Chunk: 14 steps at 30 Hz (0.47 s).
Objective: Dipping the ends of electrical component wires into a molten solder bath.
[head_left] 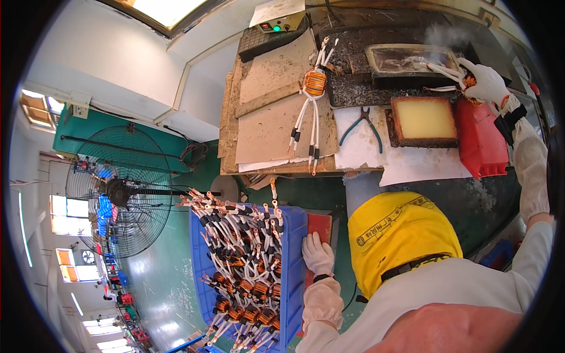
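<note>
My right hand [485,82], in a white glove, grips a copper-wound coil [469,80] with white leads. One pair of lead ends reaches over the rim of a rectangular pot [406,75], which holds a silvery, crusted melt and gives off smoke; another lead points left below it. My left hand [318,254], also gloved, lies flat with fingers extended on a red surface [318,226] beside a blue crate [294,253]. Many coils with white leads and copper lugs [247,259] fill that crate. A similar coil [315,83] lies on the bench, left of the pot.
Blue-handled pliers [362,128] lie on white paper, left of a tray of pale yellow material [425,119]. A red container [481,138] stands right of the tray. A control box [279,25] with a green light sits at the back. A large fan [120,191] stands left.
</note>
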Available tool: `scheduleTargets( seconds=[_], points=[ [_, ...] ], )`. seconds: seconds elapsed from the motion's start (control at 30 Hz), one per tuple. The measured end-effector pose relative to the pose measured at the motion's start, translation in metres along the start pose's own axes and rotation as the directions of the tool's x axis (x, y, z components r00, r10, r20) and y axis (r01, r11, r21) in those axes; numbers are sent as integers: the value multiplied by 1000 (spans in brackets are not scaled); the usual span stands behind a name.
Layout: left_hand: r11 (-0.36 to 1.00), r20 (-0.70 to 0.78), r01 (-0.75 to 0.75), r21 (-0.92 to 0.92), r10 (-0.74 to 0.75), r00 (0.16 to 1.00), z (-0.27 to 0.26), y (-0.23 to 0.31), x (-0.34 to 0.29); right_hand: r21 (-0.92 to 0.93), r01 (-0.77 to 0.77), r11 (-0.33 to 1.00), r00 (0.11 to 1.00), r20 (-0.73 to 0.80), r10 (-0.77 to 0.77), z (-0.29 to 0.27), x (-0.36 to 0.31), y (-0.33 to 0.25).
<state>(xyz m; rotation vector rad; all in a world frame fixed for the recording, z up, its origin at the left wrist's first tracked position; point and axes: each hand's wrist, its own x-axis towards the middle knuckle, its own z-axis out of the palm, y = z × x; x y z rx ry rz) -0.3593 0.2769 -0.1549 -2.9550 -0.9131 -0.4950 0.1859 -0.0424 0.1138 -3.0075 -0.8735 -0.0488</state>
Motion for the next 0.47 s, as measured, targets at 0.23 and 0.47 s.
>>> scheduleTargets(
  seconds=[0.23,0.47],
  points=[
    [1000,9,-12,-2,12,1000,0,0,0,29,-14,999,999,-39,15,5,-6,7],
    [1000,8,-9,1,9,1000,3,-2,-3,42,-16,999,999,-40,17,6,-9,9]
  ],
)
